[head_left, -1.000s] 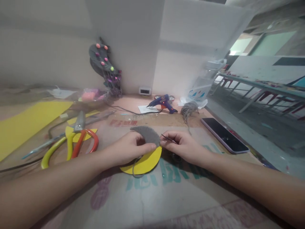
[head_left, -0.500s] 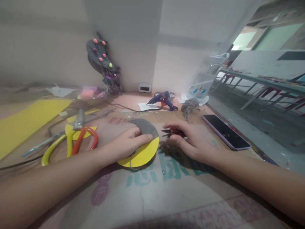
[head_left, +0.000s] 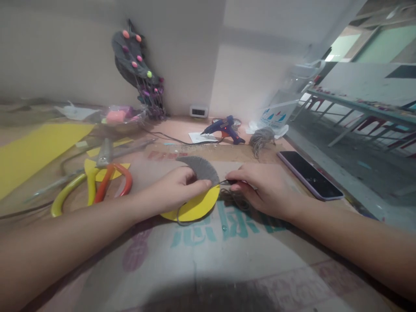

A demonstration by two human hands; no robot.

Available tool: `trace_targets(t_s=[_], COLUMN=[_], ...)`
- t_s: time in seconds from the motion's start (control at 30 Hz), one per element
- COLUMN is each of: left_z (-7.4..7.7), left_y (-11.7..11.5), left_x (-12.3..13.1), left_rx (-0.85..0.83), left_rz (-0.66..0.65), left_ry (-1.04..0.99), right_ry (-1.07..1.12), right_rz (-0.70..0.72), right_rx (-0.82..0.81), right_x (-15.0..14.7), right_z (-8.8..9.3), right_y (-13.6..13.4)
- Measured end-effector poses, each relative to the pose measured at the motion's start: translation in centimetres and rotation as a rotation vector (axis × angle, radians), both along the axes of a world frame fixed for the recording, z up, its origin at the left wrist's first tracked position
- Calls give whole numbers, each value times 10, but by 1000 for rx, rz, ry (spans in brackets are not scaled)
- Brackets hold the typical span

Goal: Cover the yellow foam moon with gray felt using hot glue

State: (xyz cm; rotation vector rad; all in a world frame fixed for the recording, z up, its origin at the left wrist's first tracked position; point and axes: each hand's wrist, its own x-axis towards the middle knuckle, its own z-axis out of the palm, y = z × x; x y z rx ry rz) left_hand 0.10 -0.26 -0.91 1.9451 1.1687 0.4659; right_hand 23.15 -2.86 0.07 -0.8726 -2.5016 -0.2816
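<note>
One round yellow foam disc [head_left: 195,207], its upper half wound over with grey yarn, lies at the centre of the frame on a printed cardboard sheet [head_left: 227,260]. The left hand [head_left: 172,195] rests on the disc, fingers curled and thumb stretched along the edge between grey and yellow, pinning it flat. The right hand [head_left: 263,190], just right of the disc, is closed around a small dark pair of thread snips [head_left: 224,182] whose tip touches the disc's right edge. Both forearms run in from the lower corners. Left of centre lie two pairs of scissors, one yellow-handled [head_left: 69,197] and one orange-handled [head_left: 113,184]. Further back sit one blue glue gun [head_left: 222,129] and one grey yarn ball [head_left: 261,138]; one dark phone [head_left: 308,174] lies to the right.
</note>
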Motion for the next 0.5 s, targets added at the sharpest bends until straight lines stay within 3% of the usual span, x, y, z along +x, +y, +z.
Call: trace_targets(t_s=[0.5], left_z=[2], left_y=[0], left_x=[1], left_rx=[38], left_rz=[-44], left_ry=[45], right_ry=[-36], right_rz=[0], right_rx=[70], right_x=[-4], right_z=[1], right_y=[-1])
